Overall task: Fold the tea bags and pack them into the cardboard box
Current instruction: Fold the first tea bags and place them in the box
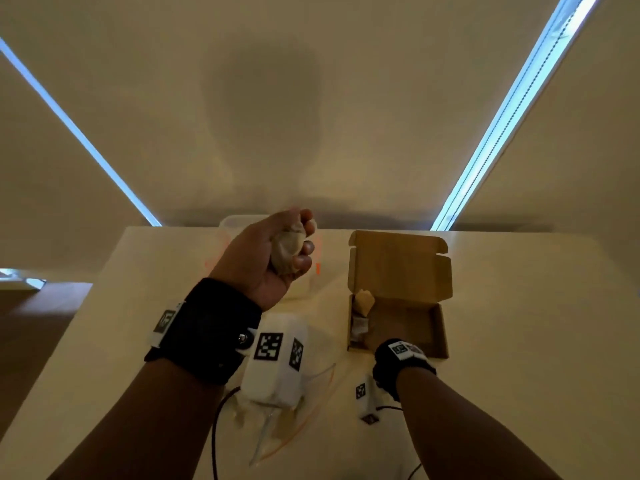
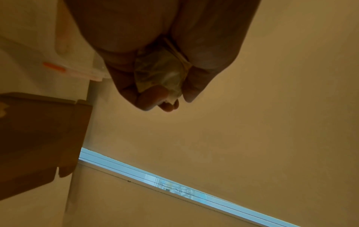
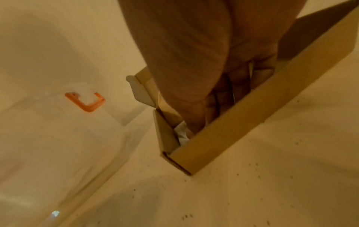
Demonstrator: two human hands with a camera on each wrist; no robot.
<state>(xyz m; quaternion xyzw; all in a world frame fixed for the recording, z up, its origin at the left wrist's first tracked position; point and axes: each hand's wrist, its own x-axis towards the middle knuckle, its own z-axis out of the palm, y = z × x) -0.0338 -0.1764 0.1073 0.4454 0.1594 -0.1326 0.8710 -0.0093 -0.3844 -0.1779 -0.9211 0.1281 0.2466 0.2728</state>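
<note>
The left hand point(image 1: 268, 252) is raised above the table point(image 1: 519, 306), palm up, w/ fingers and thumb curled round a crumpled tea bag point(image 1: 287, 249). In the left wrist view the same tea bag point(image 2: 160, 72) shows as a translucent, wrinkled pouch wedged between thumb and fingertips point(image 2: 153, 99), held clear of any surface.

The right hand point(image 3: 194, 64) reaches down into the cardboard box point(image 1: 398, 282), which sits open on the table w/ its lid flap standing up at the far side. From the head view the hand itself is mostly hidden inside the box; only the black wrist strap point(image 1: 403, 362) and forearm show at the near wall. In the right wrist view the fingers point(image 3: 196, 122) go down into the left end of the box point(image 3: 223, 135), next to something white and crumpled point(image 3: 181, 133) in the corner, prob. a packed tea bag. Whether the fingers grip it or just press on it can't be told; tips are hidden by the box wall.

In the head view a pale folded piece point(image 1: 363, 301) sticks up in the box's left part, w/ a white bit below it.

Behind the left hand stands a clear plastic tub point(image 1: 239, 223) w/ an orange clip point(image 3: 85, 102). Near the table's front edge lies a clear plastic bag point(image 1: 294, 424) w/ an orange strip, partly under the left wrist's white camera unit point(image 1: 277, 362).
</note>
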